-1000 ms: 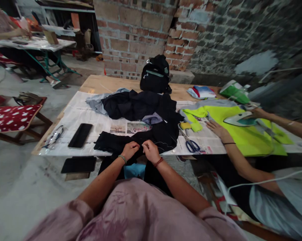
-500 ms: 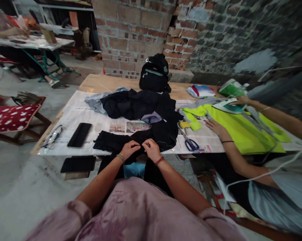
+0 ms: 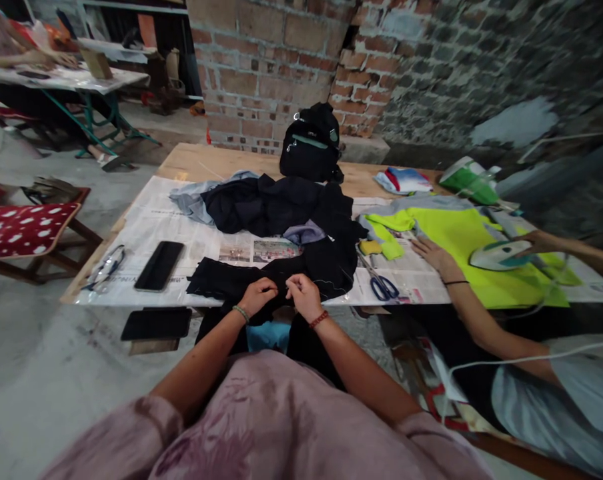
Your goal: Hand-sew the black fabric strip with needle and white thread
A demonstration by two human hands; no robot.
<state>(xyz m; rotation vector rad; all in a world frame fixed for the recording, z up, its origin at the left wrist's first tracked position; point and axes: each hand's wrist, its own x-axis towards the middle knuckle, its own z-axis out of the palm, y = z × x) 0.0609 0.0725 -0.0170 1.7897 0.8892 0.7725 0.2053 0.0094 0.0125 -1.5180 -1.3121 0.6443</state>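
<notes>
A black garment point(image 3: 326, 270) lies in folds along the front of the table, its near edge hanging toward my lap. Over that edge my left hand point(image 3: 258, 295) is closed in a pinch, thumb against fingers, on the black cloth. Close beside it on the right, my right hand point(image 3: 304, 295) also pinches, fingertips together. Whatever is between those fingertips is too small to make out. A pale thread line shows on the black cloth. Dark blue scissors point(image 3: 383, 287) and a small yellow block point(image 3: 370, 247) lie to the right of the garment.
On the newspaper-covered table are a phone point(image 3: 159, 266), glasses point(image 3: 106, 268) and a black backpack point(image 3: 310, 147). Another phone point(image 3: 156, 324) sits below the front edge. At right, a co-worker's hand holds an iron point(image 3: 499, 254) on a yellow-green garment point(image 3: 446, 233); a white cord hangs nearby.
My right hand has shifted slightly, a little farther from the left at the fingertips. The co-worker's iron has moved toward the near right across the yellow-green garment.
</notes>
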